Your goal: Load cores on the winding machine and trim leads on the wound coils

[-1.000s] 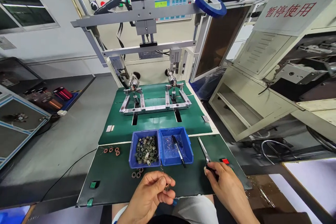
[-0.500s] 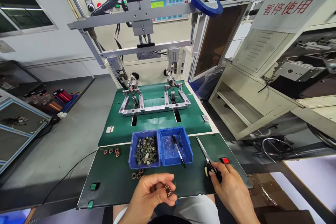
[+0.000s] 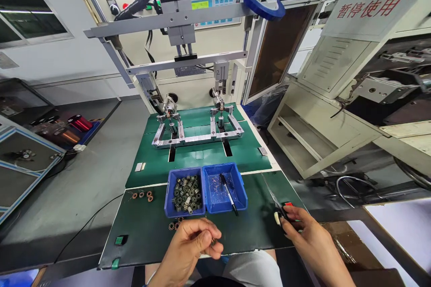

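Observation:
My left hand (image 3: 193, 244) is closed near the table's front edge, pinching a small copper-wound stator core (image 3: 213, 241) that the fingers mostly cover. On the right side of the table my right hand (image 3: 308, 231) grips the dark handles of a pair of scissors (image 3: 276, 202). Their blades point away from me and look slightly blurred. Left of centre, a blue bin (image 3: 167, 208) is heaped with bare metal cores (image 3: 187, 193). Beside it a second blue bin (image 3: 243, 193) contains a black marker pen (image 3: 229, 193) and thin wire scraps. Several wound cores (image 3: 172, 225) lie just behind my left hand.
More wound cores (image 3: 150, 196) lie at the table's left. A winding machine's metal frame (image 3: 198, 140) stands beyond the bins. Green button (image 3: 120, 239) and red button (image 3: 288, 204) sit near opposite sides. A blue tape roll (image 3: 262, 2) hangs above.
My right hand has shifted to the right, taking the scissors with it. My left hand has turned its fingers inward, so the stator core shows less.

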`<state>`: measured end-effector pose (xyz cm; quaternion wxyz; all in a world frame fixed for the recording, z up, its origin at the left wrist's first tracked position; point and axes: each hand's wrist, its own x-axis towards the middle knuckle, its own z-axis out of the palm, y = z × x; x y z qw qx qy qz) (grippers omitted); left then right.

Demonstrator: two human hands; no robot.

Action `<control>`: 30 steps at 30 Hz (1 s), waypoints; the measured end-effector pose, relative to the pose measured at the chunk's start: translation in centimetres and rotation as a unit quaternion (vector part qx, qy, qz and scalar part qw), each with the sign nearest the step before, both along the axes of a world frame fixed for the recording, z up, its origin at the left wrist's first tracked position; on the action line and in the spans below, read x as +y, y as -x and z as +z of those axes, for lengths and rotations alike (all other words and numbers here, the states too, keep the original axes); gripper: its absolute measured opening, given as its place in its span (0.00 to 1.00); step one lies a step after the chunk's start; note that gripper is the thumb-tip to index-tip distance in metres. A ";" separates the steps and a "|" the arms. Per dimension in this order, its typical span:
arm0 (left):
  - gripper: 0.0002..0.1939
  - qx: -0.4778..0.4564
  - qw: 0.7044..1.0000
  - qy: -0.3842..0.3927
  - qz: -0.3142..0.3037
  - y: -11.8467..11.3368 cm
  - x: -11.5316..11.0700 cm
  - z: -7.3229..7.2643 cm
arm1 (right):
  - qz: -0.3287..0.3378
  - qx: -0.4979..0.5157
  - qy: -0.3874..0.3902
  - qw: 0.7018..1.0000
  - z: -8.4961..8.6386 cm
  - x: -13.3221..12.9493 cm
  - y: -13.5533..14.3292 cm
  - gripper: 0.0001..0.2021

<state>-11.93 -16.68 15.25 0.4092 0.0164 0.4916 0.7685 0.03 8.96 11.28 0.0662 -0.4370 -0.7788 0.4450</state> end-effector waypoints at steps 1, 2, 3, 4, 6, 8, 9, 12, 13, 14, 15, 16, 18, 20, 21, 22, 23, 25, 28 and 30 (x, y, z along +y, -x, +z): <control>0.14 -0.012 1.000 0.000 0.012 0.1 0.1 0.0 | -0.015 0.022 0.037 0.999 0.4 0.1 -0.1 0.32; 0.14 -0.025 0.999 0.002 0.025 0.3 0.3 0.1 | -0.030 0.046 0.073 0.996 0.8 0.1 -0.1 0.32; 0.15 -0.038 0.999 0.003 0.035 0.5 0.4 0.1 | -0.044 0.069 0.107 0.991 1.1 0.1 -0.2 0.32; 0.15 -0.053 0.998 0.002 0.041 0.7 0.5 0.2 | -0.057 0.090 0.135 0.985 1.5 0.0 -0.2 0.31; 0.16 -0.079 0.995 0.002 0.056 1.1 0.7 0.4 | -0.072 0.125 0.176 0.974 2.0 -0.2 -0.3 0.31; 0.17 -0.097 0.993 -0.001 0.071 1.5 0.9 0.7 | -0.063 0.147 0.196 0.967 2.3 -0.5 -0.4 0.31; 0.17 -0.104 0.992 -0.001 0.077 1.7 1.0 0.8 | -0.048 0.156 0.201 0.966 2.4 -0.7 -0.5 0.30; 0.17 -0.123 0.989 -0.004 0.085 2.1 1.4 1.1 | -0.011 0.181 0.200 0.963 2.7 -1.4 -0.7 0.25; 0.17 -0.129 0.988 -0.005 0.086 2.2 1.5 1.2 | -0.006 0.187 0.200 0.962 2.8 -1.6 -0.8 0.24; 0.17 -0.133 0.987 -0.006 0.086 2.3 1.6 1.2 | -0.003 0.190 0.199 0.961 3.0 -1.8 -0.9 0.23; 0.17 -0.136 0.987 -0.007 0.086 2.3 1.7 1.2 | 0.000 0.189 0.199 0.962 3.2 -1.9 -0.9 0.22; 0.17 -0.137 0.987 -0.007 0.084 2.4 1.7 1.2 | 0.007 0.187 0.201 0.962 3.4 -2.0 -0.9 0.22; 0.17 -0.128 0.989 0.000 0.080 2.5 1.8 1.1 | 0.025 0.189 0.206 0.960 3.8 -2.0 -0.9 0.22; 0.18 -0.101 0.992 0.012 0.078 2.6 2.0 0.9 | 0.050 0.200 0.218 0.954 4.1 -1.8 -0.6 0.20; 0.18 -0.084 0.993 0.019 0.077 2.7 2.1 0.9 | 0.070 0.203 0.229 0.949 4.2 -1.6 -0.4 0.19; 0.17 -0.067 0.995 0.024 0.076 2.9 2.3 0.8 | 0.098 0.203 0.240 0.944 4.4 -1.4 -0.1 0.17; 0.17 -0.052 0.995 0.028 0.075 3.0 2.5 0.8 | 0.130 0.196 0.251 0.939 4.5 -1.2 0.3 0.16; 0.16 -0.026 0.997 0.034 0.068 3.4 3.0 0.8 | 0.199 0.171 0.276 0.924 4.7 -0.8 1.1 0.14; 0.16 0.007 0.998 0.046 0.043 3.8 3.8 0.8 | 0.265 0.139 0.303 0.905 4.8 -0.6 2.6 0.14; 0.17 0.018 0.998 0.057 0.017 3.9 4.3 0.9 | 0.283 0.134 0.314 0.896 4.5 -0.6 3.5 0.14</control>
